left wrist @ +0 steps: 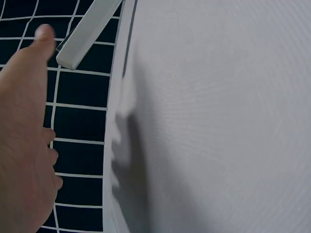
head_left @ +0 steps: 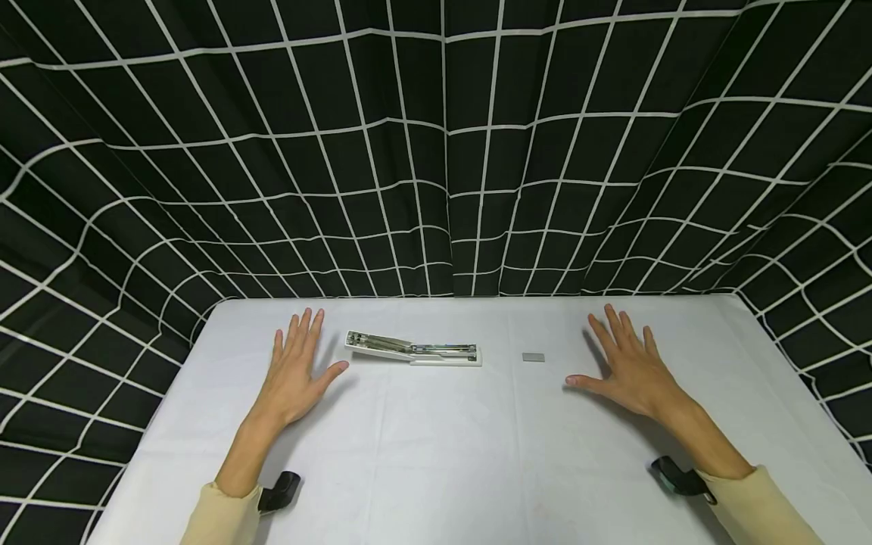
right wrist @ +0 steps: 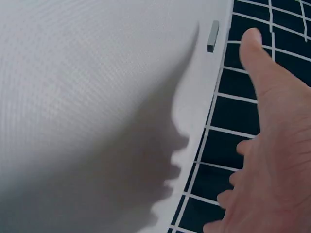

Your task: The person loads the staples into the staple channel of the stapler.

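Note:
A white stapler lies on the table, swung wide apart at its hinge so the metal insides show. Its raised arm slants across the top of the left wrist view. To its right sits a small grey strip of staples, seen as a short bar in the right wrist view. My left hand hovers left of the stapler, fingers straight and thumb spread toward it. Off to the right of the staples, my right hand also has spread fingers. Both hands hold nothing and cast shadows on the cloth.
White cloth covers the table. A black curtain with white grid lines rises behind the far edge and wraps round both sides. Dark wrist-worn devices stick out from the cuffs of both sleeves.

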Tool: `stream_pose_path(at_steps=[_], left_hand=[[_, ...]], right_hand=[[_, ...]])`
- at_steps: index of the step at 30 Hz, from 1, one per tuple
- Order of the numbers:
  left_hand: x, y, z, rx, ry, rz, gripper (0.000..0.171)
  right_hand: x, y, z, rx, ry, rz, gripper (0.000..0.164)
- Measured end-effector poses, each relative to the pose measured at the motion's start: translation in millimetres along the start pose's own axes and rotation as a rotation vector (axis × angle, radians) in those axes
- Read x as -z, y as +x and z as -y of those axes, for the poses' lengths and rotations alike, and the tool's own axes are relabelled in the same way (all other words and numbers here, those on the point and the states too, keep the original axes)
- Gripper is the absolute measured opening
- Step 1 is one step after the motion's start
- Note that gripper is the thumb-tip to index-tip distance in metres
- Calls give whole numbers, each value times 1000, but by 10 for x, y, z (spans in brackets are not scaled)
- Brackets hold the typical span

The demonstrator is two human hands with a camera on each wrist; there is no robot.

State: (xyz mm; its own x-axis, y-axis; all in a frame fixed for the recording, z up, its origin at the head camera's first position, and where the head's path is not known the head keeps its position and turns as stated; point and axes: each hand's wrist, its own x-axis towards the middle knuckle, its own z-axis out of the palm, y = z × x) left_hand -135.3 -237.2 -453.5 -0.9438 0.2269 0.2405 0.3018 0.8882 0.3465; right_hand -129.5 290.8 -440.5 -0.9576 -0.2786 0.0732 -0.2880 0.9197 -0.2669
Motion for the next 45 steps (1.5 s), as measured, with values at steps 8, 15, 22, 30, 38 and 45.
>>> stream_pose_path(at_steps=[8,15,22,30,38,45], left_hand=[[-14,10,-73,-1,-222,-31,84],[-24,18,-175,58,-445,1,77],[-32,78,-220,30,-589,-44,70],[-71,117,-291,131,-834,-25,61],[-200,132,-421,294,-1291,27,61],[-243,144,-527,377,-1555,8,58]], right_hand=[[44,65,77,39,146,28,110],[71,127,210,116,297,74,109],[2,219,274,131,315,53,99],[-103,292,291,111,356,11,89],[-204,359,345,122,429,0,78],[-286,396,385,153,466,-23,68]])
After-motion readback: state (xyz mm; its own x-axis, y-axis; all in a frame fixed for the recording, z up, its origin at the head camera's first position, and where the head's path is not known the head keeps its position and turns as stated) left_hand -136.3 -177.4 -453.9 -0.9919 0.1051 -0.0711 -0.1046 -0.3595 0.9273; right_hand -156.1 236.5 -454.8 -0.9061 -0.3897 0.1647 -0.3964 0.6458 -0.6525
